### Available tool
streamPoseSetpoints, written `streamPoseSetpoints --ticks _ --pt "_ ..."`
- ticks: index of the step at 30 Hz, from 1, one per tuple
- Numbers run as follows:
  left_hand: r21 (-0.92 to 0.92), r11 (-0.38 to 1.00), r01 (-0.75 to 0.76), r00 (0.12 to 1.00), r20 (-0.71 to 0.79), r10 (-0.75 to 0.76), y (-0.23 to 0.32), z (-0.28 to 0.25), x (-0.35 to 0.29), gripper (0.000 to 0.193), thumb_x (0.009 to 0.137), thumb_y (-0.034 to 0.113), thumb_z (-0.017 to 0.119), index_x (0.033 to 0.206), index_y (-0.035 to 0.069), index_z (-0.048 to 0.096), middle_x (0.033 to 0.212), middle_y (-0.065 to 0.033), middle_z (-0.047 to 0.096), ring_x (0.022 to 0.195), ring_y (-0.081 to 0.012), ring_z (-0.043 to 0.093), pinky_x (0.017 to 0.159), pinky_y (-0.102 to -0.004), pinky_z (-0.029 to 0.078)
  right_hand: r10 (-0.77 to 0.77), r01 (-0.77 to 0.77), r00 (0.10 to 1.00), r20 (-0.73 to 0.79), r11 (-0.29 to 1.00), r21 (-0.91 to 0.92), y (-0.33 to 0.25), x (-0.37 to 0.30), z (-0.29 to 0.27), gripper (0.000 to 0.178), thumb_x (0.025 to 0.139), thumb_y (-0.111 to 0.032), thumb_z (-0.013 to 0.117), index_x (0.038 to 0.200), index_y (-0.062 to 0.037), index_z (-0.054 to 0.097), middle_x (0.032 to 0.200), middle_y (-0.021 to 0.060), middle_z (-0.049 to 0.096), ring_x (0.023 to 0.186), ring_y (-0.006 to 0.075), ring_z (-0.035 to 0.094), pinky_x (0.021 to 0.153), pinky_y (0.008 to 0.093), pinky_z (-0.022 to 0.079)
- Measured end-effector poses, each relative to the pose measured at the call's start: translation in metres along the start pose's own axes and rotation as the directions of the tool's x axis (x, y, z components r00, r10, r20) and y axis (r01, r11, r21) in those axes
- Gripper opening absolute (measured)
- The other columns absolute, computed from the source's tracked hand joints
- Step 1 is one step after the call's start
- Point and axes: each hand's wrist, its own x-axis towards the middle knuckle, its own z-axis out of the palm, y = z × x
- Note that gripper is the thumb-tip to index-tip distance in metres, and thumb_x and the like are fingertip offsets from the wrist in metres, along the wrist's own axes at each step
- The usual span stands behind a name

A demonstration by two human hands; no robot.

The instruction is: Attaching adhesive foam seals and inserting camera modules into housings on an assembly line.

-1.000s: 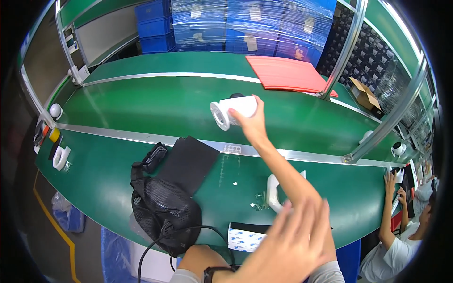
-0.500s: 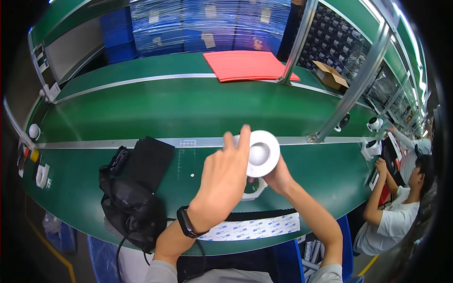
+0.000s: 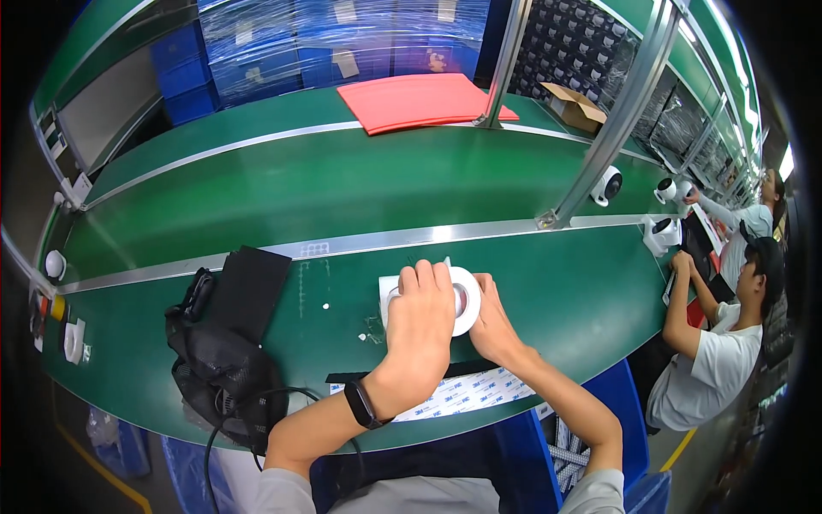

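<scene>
Over the counter (image 3: pixel 569 300), beyond the white strip (image 3: pixel 469 394), the right hand (image 3: pixel 491 325) has its grip closed on the right edge of the white device (image 3: pixel 467 301), while the left hand (image 3: pixel 419 317) bends across it, fingertips hidden, its hold impossible to tell.

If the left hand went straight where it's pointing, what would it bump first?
The left hand is at the white part; straight on, the silver rail looks first, though depth is unclear, so it might pass over.
</scene>
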Motion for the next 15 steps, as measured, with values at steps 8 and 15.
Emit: streamPoseSetpoints --ticks 8,15 --pt "-0.002 0.997 0.073 0.997 0.026 -0.072 0.000 -0.004 -0.001 0.057 0.063 -0.009 0.082 0.111 -0.004 0.052 0.106 -0.0201 0.058 0.102 -0.0365 0.064 0.074 -0.0376 0.062 -0.030 0.044 0.990 0.137 0.994 -0.099 -0.026 -0.010 -0.029 0.086 0.085 -0.022 0.085 0.156 -0.0003 0.040 0.155 0.0220 0.041 0.146 0.0429 0.041 0.121 0.0485 0.037" --pt "-0.222 0.974 0.047 0.979 0.204 -0.001 -0.023 -0.015 -0.003 0.059 0.064 -0.008 0.084 0.114 -0.006 0.053 0.109 -0.0248 0.064 0.097 -0.0406 0.073 0.077 -0.0430 0.062 -0.346 0.345 0.938 -0.003 0.934 -0.094 -0.023 -0.005 -0.006 0.100 0.069 -0.011 0.094 0.153 -0.0056 0.041 0.156 0.0240 0.044 0.141 0.0453 0.048 0.116 0.0494 0.044"
